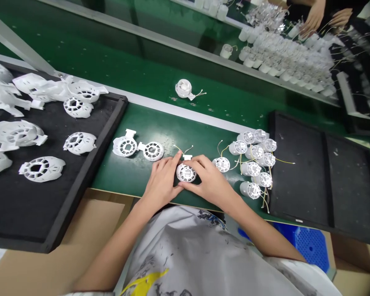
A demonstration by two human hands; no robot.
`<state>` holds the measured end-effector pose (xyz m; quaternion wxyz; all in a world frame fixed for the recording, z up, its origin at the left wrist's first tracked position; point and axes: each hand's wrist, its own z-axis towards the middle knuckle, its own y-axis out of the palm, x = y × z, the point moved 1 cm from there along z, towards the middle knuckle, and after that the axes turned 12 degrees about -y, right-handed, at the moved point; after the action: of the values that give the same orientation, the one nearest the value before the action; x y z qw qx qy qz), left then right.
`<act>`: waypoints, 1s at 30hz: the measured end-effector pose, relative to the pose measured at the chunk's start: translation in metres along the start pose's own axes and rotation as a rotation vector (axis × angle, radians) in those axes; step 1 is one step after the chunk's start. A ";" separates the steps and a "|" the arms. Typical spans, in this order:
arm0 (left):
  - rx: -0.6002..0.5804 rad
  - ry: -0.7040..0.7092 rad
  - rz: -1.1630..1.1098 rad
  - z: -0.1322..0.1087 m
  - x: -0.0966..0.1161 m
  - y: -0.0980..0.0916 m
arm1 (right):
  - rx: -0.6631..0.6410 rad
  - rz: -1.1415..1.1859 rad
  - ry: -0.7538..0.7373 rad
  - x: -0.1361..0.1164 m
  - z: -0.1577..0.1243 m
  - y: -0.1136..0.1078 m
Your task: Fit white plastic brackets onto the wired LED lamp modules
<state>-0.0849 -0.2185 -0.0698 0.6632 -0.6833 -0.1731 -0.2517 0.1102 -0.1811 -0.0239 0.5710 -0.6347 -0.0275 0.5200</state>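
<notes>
Between my two hands, at the near edge of the green table, sits a round white plastic housing (186, 173) with a ring of slots and thin wires at its top. My left hand (163, 176) wraps its left side, and my right hand (208, 179) grips it from the right, thumbs near its lower rim. To the left lie two white slotted housings (125, 146). At the right stands a group of small white cylindrical motor-like units (253, 168) with thin wires, the nearest single unit (222, 164) beside my right hand.
A black tray (89, 164) at left holds several white shells (43, 168). Another black tray (308, 172) lies at right. Beyond the white strip rests a wired white assembly (184, 88). A co-worker's hands (314, 18) are over many similar units at the far right.
</notes>
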 end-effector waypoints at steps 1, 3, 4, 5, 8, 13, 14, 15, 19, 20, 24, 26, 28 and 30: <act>0.002 -0.001 -0.003 0.000 0.000 0.001 | -0.001 0.000 -0.002 0.002 0.000 0.001; 0.000 -0.003 -0.005 0.001 -0.001 0.002 | -0.012 -0.005 -0.013 0.006 0.001 0.002; -0.004 -0.003 -0.006 0.002 -0.001 0.003 | -0.026 -0.017 -0.022 0.009 0.001 0.003; -0.010 -0.003 -0.011 0.003 -0.002 0.003 | -0.048 -0.038 -0.028 0.011 0.002 0.004; -0.052 0.025 -0.063 0.002 -0.003 -0.005 | -0.113 -0.122 -0.018 0.011 0.002 0.004; -0.192 -0.141 -0.441 -0.010 0.002 -0.045 | -0.001 -0.055 -0.086 -0.006 0.004 0.003; -0.194 -0.221 -0.550 -0.007 0.002 -0.054 | 0.057 -0.024 -0.114 -0.009 0.008 0.004; -0.195 -0.275 -0.649 0.001 0.000 -0.062 | 0.123 0.001 -0.131 -0.011 0.015 0.006; 0.060 -0.322 -0.529 0.086 -0.027 -0.112 | 0.273 -0.021 -0.083 -0.016 0.057 0.033; 0.213 -0.387 -0.281 0.114 -0.038 -0.129 | 0.240 -0.062 -0.080 -0.019 0.067 0.044; 0.368 -0.511 -0.005 0.209 -0.064 -0.178 | -0.024 -0.222 -0.163 -0.030 0.071 0.072; 0.358 -0.509 0.059 0.235 -0.067 -0.180 | -0.067 -0.227 -0.115 -0.030 0.045 0.066; 0.341 -0.487 0.102 0.249 -0.068 -0.171 | -0.035 -0.147 -0.001 -0.029 0.007 0.051; 0.346 -0.454 0.134 0.252 -0.063 -0.153 | 0.068 0.017 0.111 -0.028 -0.032 0.033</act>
<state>-0.1941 0.0473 0.0211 0.7295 -0.6087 -0.3117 -0.0147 0.1010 -0.2331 -0.0375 0.5885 -0.6431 0.0273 0.4893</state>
